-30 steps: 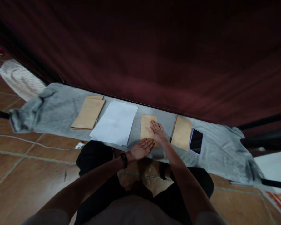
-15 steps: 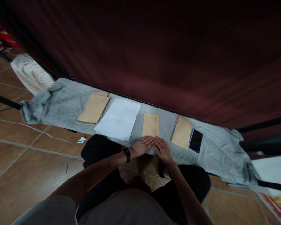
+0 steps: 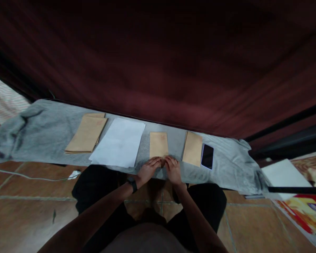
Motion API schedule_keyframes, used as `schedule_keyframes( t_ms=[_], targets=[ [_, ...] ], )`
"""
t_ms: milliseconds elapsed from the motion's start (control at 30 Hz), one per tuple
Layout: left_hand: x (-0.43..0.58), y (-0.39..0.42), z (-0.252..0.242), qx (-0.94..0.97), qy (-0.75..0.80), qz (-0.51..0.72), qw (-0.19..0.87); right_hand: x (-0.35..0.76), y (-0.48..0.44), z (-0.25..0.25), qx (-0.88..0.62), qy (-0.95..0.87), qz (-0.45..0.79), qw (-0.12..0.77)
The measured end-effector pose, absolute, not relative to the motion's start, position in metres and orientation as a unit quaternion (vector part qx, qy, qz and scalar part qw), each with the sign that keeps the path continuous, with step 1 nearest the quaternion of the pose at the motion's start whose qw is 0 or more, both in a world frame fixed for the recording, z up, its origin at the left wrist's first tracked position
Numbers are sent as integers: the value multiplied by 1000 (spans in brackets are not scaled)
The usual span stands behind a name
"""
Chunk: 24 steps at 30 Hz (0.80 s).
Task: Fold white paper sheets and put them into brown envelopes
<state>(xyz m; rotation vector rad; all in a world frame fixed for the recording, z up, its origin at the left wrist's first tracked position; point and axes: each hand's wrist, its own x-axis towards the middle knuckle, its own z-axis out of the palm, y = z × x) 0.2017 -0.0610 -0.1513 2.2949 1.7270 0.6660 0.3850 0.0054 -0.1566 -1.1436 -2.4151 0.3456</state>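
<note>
A brown paper envelope (image 3: 158, 143) lies on the grey cloth in front of me, its near end under my fingers. My left hand (image 3: 148, 169) is at its near left corner, fingers bent together on the paper. At the near right corner, the curled fingers of my right hand (image 3: 173, 170) grip the same edge. Between the fingertips, the near edge looks bent up a little, though the fingers partly cover it. To the left is a stack of white paper (image 3: 118, 142); to the right, a small pile of brown envelopes (image 3: 192, 148).
The grey cloth (image 3: 50, 135) covers a narrow bench. Another pile of brown envelopes (image 3: 86, 134) sits farther left. A phone (image 3: 207, 156) lies by the right-hand pile. A dark red curtain (image 3: 158, 70) hangs behind. On the floor are a white cable (image 3: 34, 177) and a colourful box (image 3: 305, 211).
My hands were flat with fingers together on the envelope's near end; now their fingers are curled at its edge, slightly farther apart. The camera view has turned, shifting the bench items leftward.
</note>
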Motion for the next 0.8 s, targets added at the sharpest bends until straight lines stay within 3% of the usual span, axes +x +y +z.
schedule_keyframes(
  t_ms=[233,800],
  targets=[
    [195,-68,-156,815,552,172,40,387,-30,-159,-337,-918,83,194],
    [197,-60,-116,834,549,16,-48,367,-24,-148,-426,-884,48,184]
  ],
)
